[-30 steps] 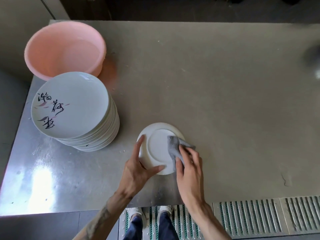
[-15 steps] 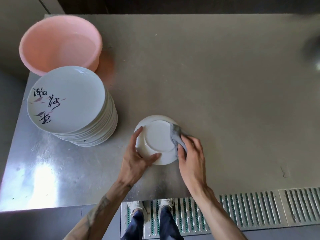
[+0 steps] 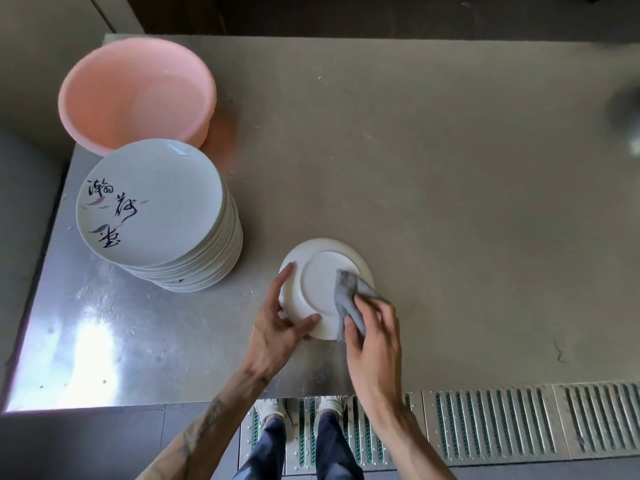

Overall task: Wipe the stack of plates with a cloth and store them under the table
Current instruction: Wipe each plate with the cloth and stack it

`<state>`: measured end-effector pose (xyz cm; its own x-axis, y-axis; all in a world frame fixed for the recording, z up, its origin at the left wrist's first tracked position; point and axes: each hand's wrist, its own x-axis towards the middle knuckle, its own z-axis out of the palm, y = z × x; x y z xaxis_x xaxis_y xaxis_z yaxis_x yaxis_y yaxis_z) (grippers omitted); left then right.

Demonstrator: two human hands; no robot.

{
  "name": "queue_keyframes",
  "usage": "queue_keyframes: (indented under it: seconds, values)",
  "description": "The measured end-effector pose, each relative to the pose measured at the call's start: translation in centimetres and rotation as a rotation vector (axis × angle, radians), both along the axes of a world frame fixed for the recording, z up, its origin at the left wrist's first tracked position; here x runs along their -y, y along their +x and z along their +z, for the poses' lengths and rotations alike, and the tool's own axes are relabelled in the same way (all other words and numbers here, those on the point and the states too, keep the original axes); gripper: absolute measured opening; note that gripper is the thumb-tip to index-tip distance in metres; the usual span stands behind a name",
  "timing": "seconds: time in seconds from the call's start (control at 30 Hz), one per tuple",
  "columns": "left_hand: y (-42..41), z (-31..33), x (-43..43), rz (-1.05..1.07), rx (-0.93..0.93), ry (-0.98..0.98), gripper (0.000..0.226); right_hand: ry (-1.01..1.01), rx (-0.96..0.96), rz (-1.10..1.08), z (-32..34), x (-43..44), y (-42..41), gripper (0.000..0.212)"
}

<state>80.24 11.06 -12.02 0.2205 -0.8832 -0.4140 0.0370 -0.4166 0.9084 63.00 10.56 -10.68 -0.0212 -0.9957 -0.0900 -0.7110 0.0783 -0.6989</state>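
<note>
Your cloth [image 3: 346,292] slid off the rim, back onto the base of the upturned plate [image 3: 317,271], so you're mid-wipe. Right hand [image 3: 375,336] grip is clamped on the cloth, while left hand [image 3: 277,327] grip pinches the plate's edge.

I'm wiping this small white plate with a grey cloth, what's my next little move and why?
Probably sweep the grey cloth leftward: the right hand presses it on only the right part of the upside-down small white round plate, while the left hand grips the opposite rim.
</note>
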Motion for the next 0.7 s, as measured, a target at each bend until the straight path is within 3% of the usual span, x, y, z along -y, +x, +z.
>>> queue_keyframes:
  seconds: [0.23,0.4,0.6,0.7]
  values:
    - [1.1,-0.4,-0.2,-0.034,0.041,0.028,0.093,0.013,0.022,-0.016,-0.7,2.6,-1.5,0.036]
    - [-0.5,-0.8,-0.8,0.005,0.064,0.064,0.107,-0.025,0.009,-0.018,-0.9,-0.9,0.1,0.040]
    - [0.7,-0.8,-0.8,-0.039,0.086,0.035,0.082,0.002,0.017,-0.022,-1.2,2.3,-1.7,0.037]
    - [0.2,-0.3,-0.4,-0.048,0.095,0.038,0.092,-0.013,-0.004,-0.009,-0.8,0.3,-0.6,0.039]
